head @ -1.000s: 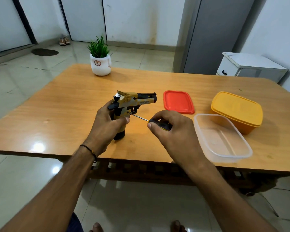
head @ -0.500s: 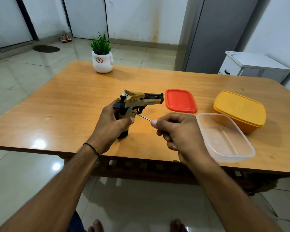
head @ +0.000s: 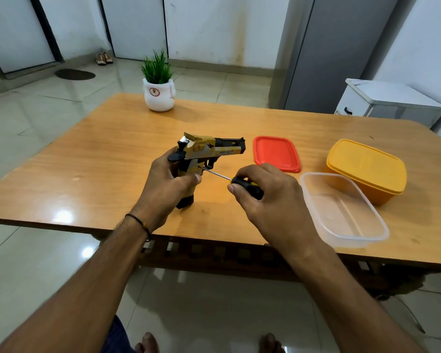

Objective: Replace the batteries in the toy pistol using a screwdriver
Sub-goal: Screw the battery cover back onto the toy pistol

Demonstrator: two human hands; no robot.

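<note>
A yellow and black toy pistol [head: 207, 151] stands upright on the wooden table [head: 107, 159], barrel pointing right. My left hand [head: 167, 186] grips its handle from the left, thumb across the front. My right hand [head: 267, 200] holds a screwdriver [head: 239, 183] by its black and yellow handle. The thin metal shaft runs up and left, and its tip touches the right side of the pistol's grip just behind the trigger. No batteries are visible.
A red lid [head: 275, 153] lies right of the pistol. An open clear plastic box [head: 341, 212] sits near the front edge, with a closed yellow box [head: 367, 169] behind it. A white pot with a green plant [head: 159, 94] stands at the table's far side.
My right hand has turned on the screwdriver, so the handle shows again between the fingers. The tip stays at the pistol's grip. The left hand keeps its hold.
</note>
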